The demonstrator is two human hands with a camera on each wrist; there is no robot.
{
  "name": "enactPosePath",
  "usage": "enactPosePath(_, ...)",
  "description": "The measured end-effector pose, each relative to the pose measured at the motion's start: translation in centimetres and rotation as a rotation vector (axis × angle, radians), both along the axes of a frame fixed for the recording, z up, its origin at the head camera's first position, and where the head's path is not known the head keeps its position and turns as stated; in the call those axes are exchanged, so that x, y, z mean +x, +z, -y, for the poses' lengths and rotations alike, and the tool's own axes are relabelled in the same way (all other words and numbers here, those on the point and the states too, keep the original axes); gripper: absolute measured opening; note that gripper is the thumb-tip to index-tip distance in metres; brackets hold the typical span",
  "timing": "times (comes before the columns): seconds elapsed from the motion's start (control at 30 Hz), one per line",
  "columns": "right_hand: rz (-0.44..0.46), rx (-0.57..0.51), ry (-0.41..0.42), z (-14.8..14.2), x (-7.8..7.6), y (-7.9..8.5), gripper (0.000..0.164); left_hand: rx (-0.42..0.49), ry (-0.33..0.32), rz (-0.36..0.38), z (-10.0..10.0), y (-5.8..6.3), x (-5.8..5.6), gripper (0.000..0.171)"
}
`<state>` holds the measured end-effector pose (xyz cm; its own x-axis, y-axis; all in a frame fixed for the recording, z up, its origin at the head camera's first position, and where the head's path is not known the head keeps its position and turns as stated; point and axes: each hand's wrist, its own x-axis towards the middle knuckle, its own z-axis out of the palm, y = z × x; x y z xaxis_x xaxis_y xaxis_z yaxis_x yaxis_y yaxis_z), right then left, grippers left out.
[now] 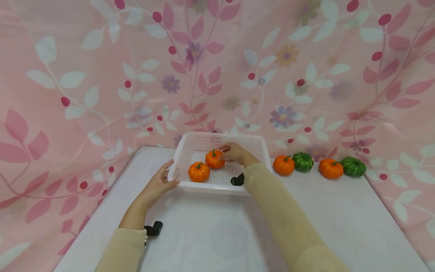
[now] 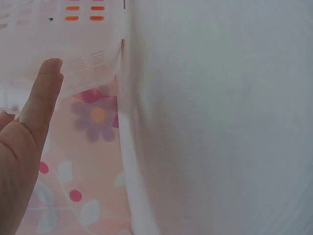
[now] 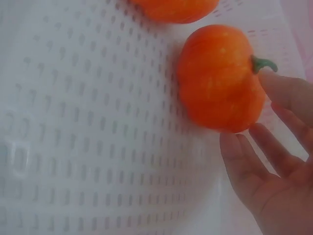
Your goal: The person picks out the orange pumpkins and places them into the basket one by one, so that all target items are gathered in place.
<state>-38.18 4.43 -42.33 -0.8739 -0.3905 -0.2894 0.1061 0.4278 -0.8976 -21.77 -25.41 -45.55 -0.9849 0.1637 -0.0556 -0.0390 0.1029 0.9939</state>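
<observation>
Inside the basket [image 1: 207,185], the rear of 2 orange pumpkins [image 1: 213,161] is touched by the parted right grip [image 1: 235,153] (the left grip [image 1: 157,187] is spread against the basket); placing seems in hand, clear withdrawal called for.

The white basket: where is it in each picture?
Head: white basket, just below centre.
Left wrist: its outside, upper left corner, partly cut off.
Right wrist: its inside, filling most of the picture.
Shared landmark: orange pumpkins, glimpsed only through the basket's wall in the left wrist view.
</observation>
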Motion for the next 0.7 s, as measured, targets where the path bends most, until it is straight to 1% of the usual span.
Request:
enactPosePath(0.17, -0.036, -0.067, 0.024, 0.0, -0.3, 0.6, 0.051, 0.002, 0.001, 0.000, 0.0, 0.0, 0.0, 0.091)
enactPosePath(0.3, -0.080, -0.062, 0.027, 0.0, -0.4, 1.3, 0.053, -0.007, -0.002, -0.008, 0.0, 0.0, 0.0, 0.091)
enactPosePath(0.4, -0.086, -0.060, 0.019, 0.0, -0.4, 1.8, 0.053, -0.012, -0.006, -0.015, 0.0, -0.1, -0.1, 0.091)
enactPosePath(0.57, -0.085, -0.084, 0.007, -0.1, 0.5, 2.9, 0.052, -0.005, -0.001, -0.002, 0.0, -0.1, -0.2, 0.091)
enactPosePath(0.7, -0.116, -0.075, 0.008, -0.5, 1.4, 3.7, 0.053, 0.007, -0.006, 0.001, 0.0, 0.0, -0.1, 0.091)
